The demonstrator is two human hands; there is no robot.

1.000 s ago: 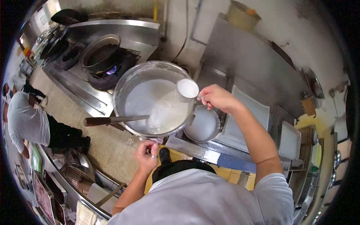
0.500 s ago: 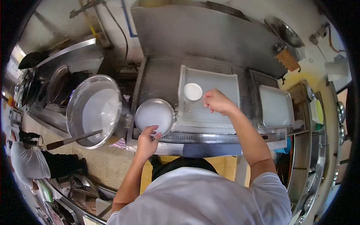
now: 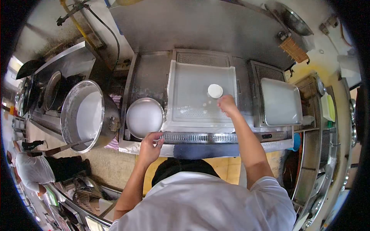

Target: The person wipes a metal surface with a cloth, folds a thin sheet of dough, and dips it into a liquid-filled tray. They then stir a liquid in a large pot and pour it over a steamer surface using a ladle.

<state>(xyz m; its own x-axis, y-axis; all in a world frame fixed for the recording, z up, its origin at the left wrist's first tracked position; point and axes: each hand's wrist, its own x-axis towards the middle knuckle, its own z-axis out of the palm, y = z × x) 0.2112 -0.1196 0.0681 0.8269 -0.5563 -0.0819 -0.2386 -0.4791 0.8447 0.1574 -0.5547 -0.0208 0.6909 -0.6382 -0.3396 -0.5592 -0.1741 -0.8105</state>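
My right hand [image 3: 228, 105] is closed at the near side of a small round ladle [image 3: 215, 91] filled with white, its handle mostly hidden in my fist. The ladle is over the right half of a pale cloth-like sheet [image 3: 192, 88] on a perforated steamer top, where white spots and smears lie. My left hand [image 3: 151, 145] hovers at the counter's front edge, fingers loosely curved, thumb apart, nothing in them. Just beyond it, to the left, stands a round metal pan [image 3: 145, 117] of white liquid.
At left, a large tilted metal pot [image 3: 86, 115] holds white liquid and a long-handled tool [image 3: 65, 147]. A rectangular tray [image 3: 281, 102] sits on the right. The steel counter has a raised slotted front strip [image 3: 200, 137]. Another person [image 3: 36, 167] is at far left.
My right hand has carried the ladle rightward across the sheet. My left hand has drawn back from over the round pan to its near right side. The whole view has shifted slightly.
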